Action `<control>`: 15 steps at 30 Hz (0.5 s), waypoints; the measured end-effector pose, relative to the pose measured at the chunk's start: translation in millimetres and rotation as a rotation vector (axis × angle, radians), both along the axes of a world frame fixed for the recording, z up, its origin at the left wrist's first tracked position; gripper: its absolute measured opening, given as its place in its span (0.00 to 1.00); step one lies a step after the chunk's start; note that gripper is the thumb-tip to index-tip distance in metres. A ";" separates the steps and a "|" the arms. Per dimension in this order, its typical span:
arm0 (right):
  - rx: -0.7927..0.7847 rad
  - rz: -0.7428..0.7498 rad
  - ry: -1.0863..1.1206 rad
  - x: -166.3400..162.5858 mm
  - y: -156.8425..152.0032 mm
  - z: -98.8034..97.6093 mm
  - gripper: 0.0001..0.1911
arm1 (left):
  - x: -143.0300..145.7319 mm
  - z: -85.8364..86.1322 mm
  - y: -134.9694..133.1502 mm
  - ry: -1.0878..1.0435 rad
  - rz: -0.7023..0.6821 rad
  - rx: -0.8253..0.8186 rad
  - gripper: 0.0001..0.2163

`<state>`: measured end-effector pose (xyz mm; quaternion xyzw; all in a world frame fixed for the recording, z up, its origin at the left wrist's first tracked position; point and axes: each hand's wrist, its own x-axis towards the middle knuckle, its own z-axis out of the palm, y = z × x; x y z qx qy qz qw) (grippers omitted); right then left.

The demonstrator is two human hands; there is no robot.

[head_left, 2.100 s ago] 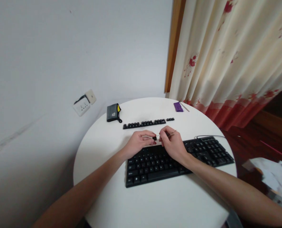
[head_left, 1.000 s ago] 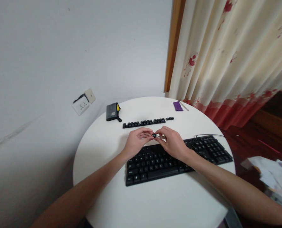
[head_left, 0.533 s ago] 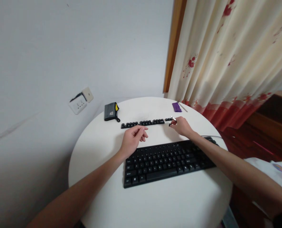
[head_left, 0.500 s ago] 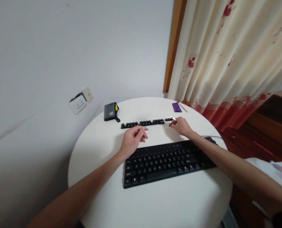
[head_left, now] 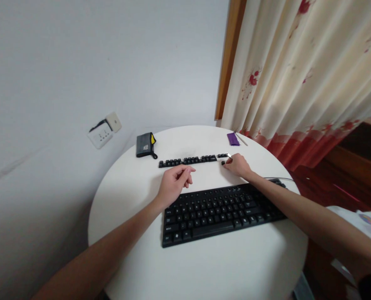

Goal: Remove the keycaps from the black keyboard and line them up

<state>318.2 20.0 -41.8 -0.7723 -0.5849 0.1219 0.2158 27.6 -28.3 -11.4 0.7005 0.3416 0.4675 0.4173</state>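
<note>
A black keyboard [head_left: 216,210] lies across the round white table [head_left: 201,266]. Behind it runs a row of loose black keycaps [head_left: 188,161]. My right hand [head_left: 238,165] reaches to the right end of that row, fingers pinched on a small black keycap [head_left: 223,163] at the table surface, with a thin metal wire tool [head_left: 229,156] showing above the fingers. My left hand [head_left: 174,185] hovers over the keyboard's back edge, fingers loosely curled and apart, holding nothing.
A grey pouch with a yellow tab [head_left: 144,145] lies at the back left of the table. A purple item [head_left: 233,138] and a thin stick [head_left: 243,140] lie at the back by the curtain [head_left: 298,75]. A wall socket [head_left: 103,130] sits at the left.
Both hands were together over the keyboard's top row with a keycap between them. My right hand has carried it to the right end of the loose row. My left hand stayed and opened.
</note>
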 end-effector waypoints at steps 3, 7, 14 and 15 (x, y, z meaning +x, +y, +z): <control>0.003 -0.013 0.002 -2.4 5.3 -1.0 0.08 | -0.3 -1.0 0.7 0.008 0.006 0.000 0.13; 0.011 -0.031 0.011 -5.3 12.7 -0.2 0.07 | -0.6 -0.3 0.8 0.021 0.026 0.005 0.13; 0.021 -0.031 0.034 -6.3 20.0 -0.8 0.08 | -1.1 -0.9 0.2 0.033 0.025 0.010 0.13; 0.022 -0.030 0.036 -6.2 20.5 -0.9 0.08 | -1.1 -1.2 0.4 0.035 0.022 0.010 0.13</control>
